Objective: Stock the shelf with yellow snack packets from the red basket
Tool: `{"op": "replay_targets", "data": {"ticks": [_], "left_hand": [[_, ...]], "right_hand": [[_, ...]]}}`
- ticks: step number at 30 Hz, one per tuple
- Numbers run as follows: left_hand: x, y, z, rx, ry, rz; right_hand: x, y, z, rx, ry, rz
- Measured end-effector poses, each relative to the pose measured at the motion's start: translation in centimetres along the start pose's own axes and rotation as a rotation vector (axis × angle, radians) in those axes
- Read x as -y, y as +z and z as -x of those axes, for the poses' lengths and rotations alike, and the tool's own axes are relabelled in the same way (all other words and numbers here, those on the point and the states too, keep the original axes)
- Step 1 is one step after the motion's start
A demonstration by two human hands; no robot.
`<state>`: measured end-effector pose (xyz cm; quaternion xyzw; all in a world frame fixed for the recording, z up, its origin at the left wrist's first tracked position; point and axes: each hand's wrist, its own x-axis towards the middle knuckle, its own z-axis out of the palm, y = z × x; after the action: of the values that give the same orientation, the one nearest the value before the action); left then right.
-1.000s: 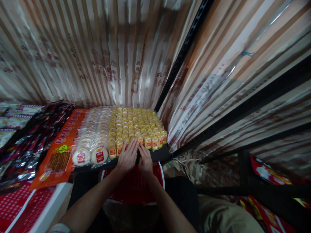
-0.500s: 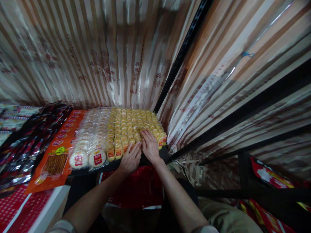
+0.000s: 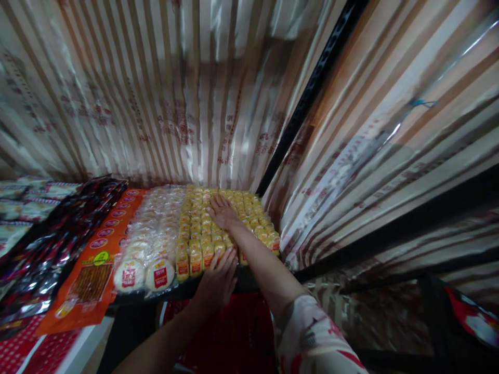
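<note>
Rows of small yellow wrapped snack packs stand tightly side by side on a dark shelf. My right hand lies flat over their tops near the back, fingers spread, holding nothing. At the front edge, my left hand rests with outstretched fingers against the front packs, its palm low beside the shelf edge. Part of the front row is hidden behind my left hand and right forearm. To the left stand two rows of round white snacks in clear wrappers with red labels.
Farther left lie an orange snack bag, dark shiny packets and white packets. A black metal post rises behind the right corner, before striped plastic sheeting. A red package sits low at the right.
My right hand has moved from the front edge back over the tops of the yellow packs. My left hand stays at the front. The camera view has shifted slightly.
</note>
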<state>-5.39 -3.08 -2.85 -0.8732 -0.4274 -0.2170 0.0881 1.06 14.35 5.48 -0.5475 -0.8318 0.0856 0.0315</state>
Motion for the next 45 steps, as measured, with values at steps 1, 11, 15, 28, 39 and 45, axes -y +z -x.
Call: {"op": "replay_targets", "data": {"ticks": [1, 11, 15, 28, 39, 45], "left_hand": [[0.0, 0.0, 0.0, 0.004, 0.000, -0.006], [-0.1, -0.6, -0.3, 0.003, -0.031, -0.001], [0.0, -0.5, -0.2, 0.002, -0.026, 0.024], [-0.1, -0.7, -0.4, 0.009, -0.022, 0.035], [-0.1, 0.1, -0.1, -0.044, 0.006, -0.022], [0.1, 0.8, 0.1, -0.055, 0.008, -0.026]], "right_hand": [[-0.1, 0.3, -0.6, 0.003, 0.008, 0.009], [-0.5, 2.1, -1.0, 0.007, 0.047, -0.014], [-0.3, 2.3, -0.8, -0.003, 0.053, -0.020], [0.1, 2.7, 0.1, -0.062, 0.074, -0.035], [0.2, 1.8, -1.0, -0.110, 0.057, 0.013], [1.1, 2.0, -2.8, 0.010, 0.096, 0.000]]}}
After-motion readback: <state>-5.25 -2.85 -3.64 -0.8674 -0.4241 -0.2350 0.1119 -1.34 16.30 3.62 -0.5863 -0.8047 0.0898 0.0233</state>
